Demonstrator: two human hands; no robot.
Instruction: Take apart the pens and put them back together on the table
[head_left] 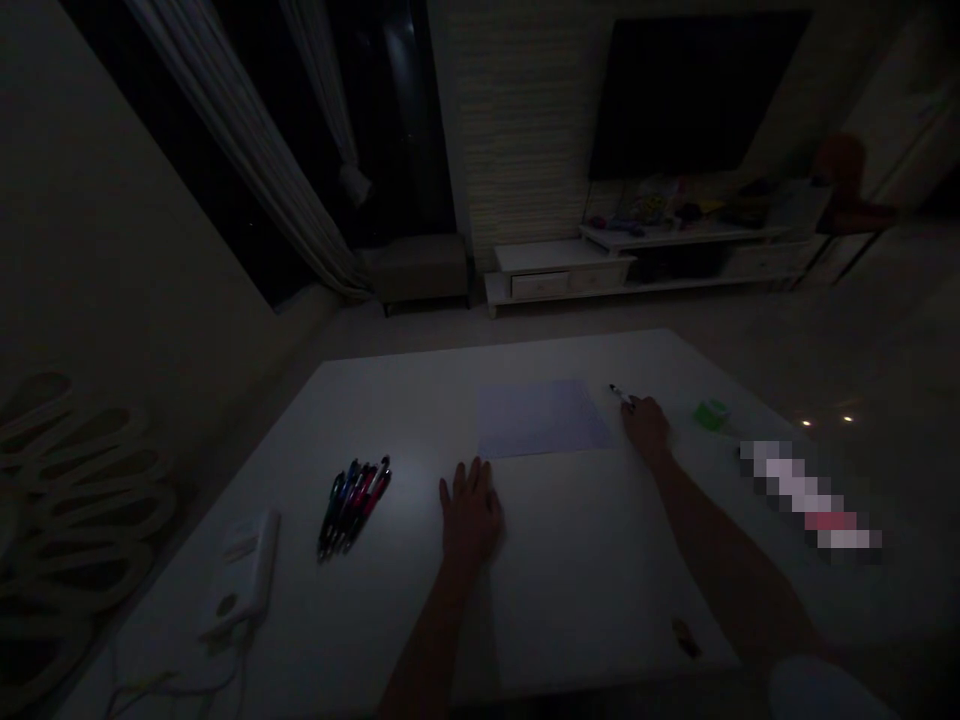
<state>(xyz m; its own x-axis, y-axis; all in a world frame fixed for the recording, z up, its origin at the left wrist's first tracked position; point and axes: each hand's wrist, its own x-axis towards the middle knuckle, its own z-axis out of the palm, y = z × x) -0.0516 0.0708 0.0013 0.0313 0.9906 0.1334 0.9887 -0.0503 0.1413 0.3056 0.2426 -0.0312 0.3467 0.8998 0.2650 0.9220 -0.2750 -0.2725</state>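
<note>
A pale sheet of paper (541, 416) lies on the white table (405, 410) in front of me. My left hand (469, 508) rests flat on the tabletop with its fingers spread, the fingertips close to the paper's near left corner. To the right of the sheet, my right hand (646, 428) is closed round a pen (622, 396), whose dark end points away to the far left. A bunch of pens (352, 508) in several colours lies left of my left hand. The room is dim, so fine detail is hard to make out.
A white box-shaped device (244, 570) with cables is at the table's left. Right of my right hand sits a small green object (711, 414), near a pixelated patch. A small dark item (685, 637) lies near the front edge. Beyond stand a low cabinet (540, 258) and a bench (420, 268).
</note>
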